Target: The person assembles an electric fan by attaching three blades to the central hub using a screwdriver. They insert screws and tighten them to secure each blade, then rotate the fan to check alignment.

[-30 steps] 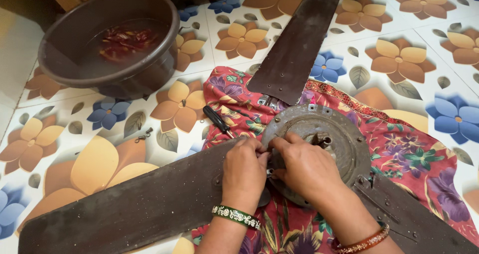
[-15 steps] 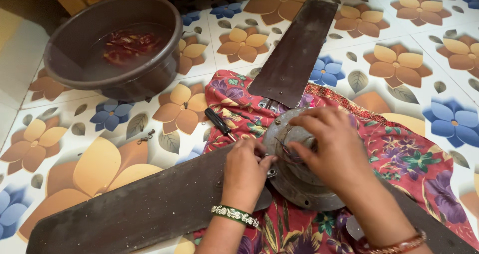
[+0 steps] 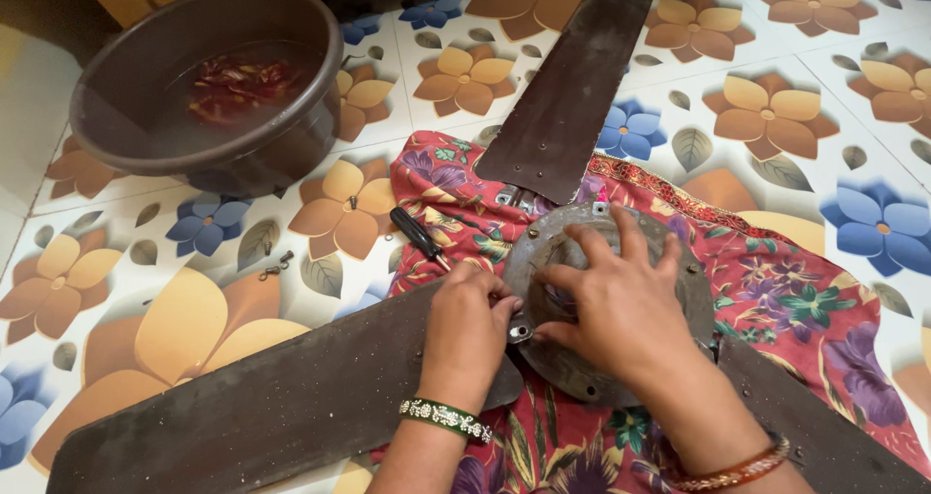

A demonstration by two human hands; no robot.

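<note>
Directly under both hands (image 3: pixel 543 324), fan motor (image 3: pixel 679 281).

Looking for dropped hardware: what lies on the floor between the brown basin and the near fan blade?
In the head view, small loose screws lie on the flowered tiles between the basin and the near blade.

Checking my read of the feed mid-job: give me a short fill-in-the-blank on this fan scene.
The right hand lies spread on the fan's round motor ____.
The fan hub rests on a red floral ____.
A black-handled screwdriver lies ____ of the left hand.
The brown basin holds ____.

Missing: housing; cloth; beyond; water
</note>
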